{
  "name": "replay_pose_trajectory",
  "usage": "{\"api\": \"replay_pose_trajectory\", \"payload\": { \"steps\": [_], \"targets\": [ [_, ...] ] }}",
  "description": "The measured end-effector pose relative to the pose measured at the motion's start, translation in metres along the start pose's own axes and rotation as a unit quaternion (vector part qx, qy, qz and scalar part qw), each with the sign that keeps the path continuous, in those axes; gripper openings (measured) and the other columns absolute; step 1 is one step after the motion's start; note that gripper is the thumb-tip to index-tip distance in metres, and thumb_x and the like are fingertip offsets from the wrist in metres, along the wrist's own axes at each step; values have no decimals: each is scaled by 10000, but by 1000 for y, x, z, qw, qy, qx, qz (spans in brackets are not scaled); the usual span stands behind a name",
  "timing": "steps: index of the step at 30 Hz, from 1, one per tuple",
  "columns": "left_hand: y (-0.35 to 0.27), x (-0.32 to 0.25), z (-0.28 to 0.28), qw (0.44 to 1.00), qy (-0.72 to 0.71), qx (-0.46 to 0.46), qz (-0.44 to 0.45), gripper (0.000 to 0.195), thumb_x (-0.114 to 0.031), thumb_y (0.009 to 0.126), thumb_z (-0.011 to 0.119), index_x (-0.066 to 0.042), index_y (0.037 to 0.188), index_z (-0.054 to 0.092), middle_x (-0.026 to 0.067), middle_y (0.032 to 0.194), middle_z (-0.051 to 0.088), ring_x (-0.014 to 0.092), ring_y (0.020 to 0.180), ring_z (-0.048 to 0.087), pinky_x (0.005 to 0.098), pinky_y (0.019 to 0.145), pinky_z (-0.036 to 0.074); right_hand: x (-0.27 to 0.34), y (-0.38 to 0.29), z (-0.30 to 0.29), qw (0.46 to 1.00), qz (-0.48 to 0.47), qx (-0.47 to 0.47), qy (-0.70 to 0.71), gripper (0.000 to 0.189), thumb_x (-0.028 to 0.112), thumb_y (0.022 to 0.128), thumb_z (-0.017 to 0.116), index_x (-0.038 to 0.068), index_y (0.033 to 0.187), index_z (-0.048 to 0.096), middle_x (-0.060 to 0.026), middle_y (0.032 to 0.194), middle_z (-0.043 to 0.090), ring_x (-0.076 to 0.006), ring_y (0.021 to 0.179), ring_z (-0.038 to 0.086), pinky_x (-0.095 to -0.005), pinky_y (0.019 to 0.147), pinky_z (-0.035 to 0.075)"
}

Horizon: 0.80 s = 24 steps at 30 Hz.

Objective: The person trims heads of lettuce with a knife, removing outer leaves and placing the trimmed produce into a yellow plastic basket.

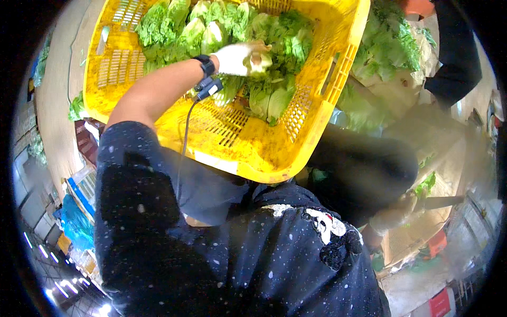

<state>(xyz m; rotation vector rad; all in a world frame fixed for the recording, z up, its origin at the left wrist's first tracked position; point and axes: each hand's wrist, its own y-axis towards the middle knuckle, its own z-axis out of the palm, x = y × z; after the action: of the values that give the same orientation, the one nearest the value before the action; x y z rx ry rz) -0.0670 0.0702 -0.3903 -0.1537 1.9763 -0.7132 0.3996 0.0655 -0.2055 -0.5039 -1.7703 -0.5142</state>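
Observation:
My left hand (231, 59), in a white glove, reaches into a yellow plastic crate (253, 162) in front of me. Its fingers are around a head of lettuce (261, 68) whose pale stem end shows. Several more leafy lettuce heads (214, 33) lie packed in the crate around that hand. Low on the right, my right hand (396, 214), also gloved, grips a knife (443, 202) with its dark blade pointing right. Blur hides the details of this hand and the handle.
Loose green leaves and lettuce (384, 47) lie on the right beyond the crate. A person's dark sleeve (455, 55) reaches in there. My bent knee (368, 166) is beside the crate. A cable (186, 134) hangs from my left wrist. A blue plastic bag (77, 224) lies left.

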Motion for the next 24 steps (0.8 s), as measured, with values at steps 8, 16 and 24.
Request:
{"api": "replay_pose_trajectory", "payload": {
  "steps": [8, 16, 24],
  "targets": [
    [3, 0, 24, 965, 256, -57, -10, 889, -434, 589, 755, -125, 1341, 395, 163, 1394, 354, 304, 1308, 302, 370, 1064, 286, 2, 6, -10, 994, 7, 68, 84, 335, 86, 847, 523, 17, 1167, 456, -13, 743, 513, -50, 555, 413, -175, 489, 344],
    [-88, -101, -23, 804, -558, -194, 72, 589, -490, 919, 397, -78, 1339, 378, 88, 1301, 480, 196, 1178, 470, 354, 997, 384, 4, 1, -20, 989, 12, 88, 116, 348, 114, 837, 541, 8, 1165, 493, -6, 746, 506, -46, 563, 422, -161, 472, 325],
    [-83, -284, 92, 866, -420, -86, 256, 415, -115, 800, 641, -62, 1190, 508, 11, 1144, 546, 122, 1047, 504, 290, 900, 422, -29, 27, -23, 956, 33, 158, 246, 382, 180, 873, 577, -24, 1180, 478, -4, 775, 499, -68, 629, 448, -188, 541, 385]
  ]
}}
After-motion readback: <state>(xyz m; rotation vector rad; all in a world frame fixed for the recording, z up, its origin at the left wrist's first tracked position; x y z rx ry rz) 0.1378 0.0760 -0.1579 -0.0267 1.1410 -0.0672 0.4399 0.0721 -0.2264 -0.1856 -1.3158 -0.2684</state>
